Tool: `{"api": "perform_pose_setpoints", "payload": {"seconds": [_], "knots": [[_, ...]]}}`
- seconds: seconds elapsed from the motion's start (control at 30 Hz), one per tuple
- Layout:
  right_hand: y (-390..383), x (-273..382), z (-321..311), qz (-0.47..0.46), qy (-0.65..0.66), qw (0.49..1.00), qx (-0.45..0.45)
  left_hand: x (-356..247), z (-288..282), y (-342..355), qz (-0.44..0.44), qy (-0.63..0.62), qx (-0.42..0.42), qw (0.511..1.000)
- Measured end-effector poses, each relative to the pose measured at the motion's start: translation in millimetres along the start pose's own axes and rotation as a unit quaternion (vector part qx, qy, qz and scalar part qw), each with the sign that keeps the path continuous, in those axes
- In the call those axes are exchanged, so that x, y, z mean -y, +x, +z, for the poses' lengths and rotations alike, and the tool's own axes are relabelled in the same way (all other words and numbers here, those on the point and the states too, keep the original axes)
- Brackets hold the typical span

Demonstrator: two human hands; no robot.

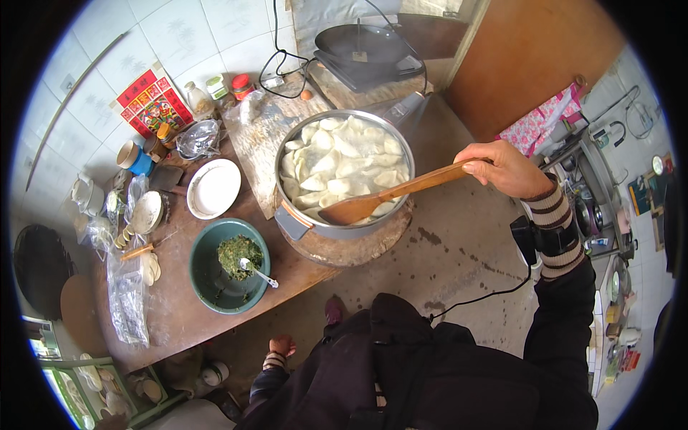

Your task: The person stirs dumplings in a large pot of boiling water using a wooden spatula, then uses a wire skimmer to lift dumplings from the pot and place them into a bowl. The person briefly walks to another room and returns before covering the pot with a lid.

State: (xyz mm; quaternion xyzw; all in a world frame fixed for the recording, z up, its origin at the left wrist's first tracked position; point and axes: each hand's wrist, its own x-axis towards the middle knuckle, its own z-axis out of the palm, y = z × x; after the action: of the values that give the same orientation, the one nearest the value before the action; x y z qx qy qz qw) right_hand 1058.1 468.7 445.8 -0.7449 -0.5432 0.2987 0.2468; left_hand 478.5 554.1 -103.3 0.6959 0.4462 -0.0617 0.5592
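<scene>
Person's R hand [505, 168] is closed round the handle end of a wooden spatula [407, 189], blade in the pot [344, 231] among dumplings [347, 159]. L hand [282, 346] hangs nr-left of pot, loosely curled; can't tell if it has anything. Spatula prob. light, stiff, best held right of pot; dumplings prob. soft, slippery, easily torn.

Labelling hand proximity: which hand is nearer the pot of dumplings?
Right. The right hand holds the wooden spatula right of the pot; the left hand hangs farther off, past the near edge of the table.
</scene>
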Motion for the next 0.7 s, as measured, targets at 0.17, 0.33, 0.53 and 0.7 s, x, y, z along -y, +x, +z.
{"api": "perform_pose_setpoints", "payload": {"seconds": [0.17,0.33,0.53,0.7], "knots": [[15.9,0.5,-15.0,-0.036,-0.076,0.996,0.031,0.3,4.6,-2.8,-0.122,-0.142,-0.001,0.982],[31.0,3.6,-28.4,-0.139,-0.19,0.972,0.026,0.1,12.9,-2.7,-0.154,-0.186,-0.001,0.97],[36.3,13.4,-28.6,-0.156,-0.337,0.928,-0.021,3.2,22.5,-3.6,-0.178,-0.228,-0.001,0.957],[39.9,19.0,-19.2,-0.177,-0.344,0.919,-0.071,6.0,24.9,-5.7,-0.192,-0.254,-0.005,0.948]]}}
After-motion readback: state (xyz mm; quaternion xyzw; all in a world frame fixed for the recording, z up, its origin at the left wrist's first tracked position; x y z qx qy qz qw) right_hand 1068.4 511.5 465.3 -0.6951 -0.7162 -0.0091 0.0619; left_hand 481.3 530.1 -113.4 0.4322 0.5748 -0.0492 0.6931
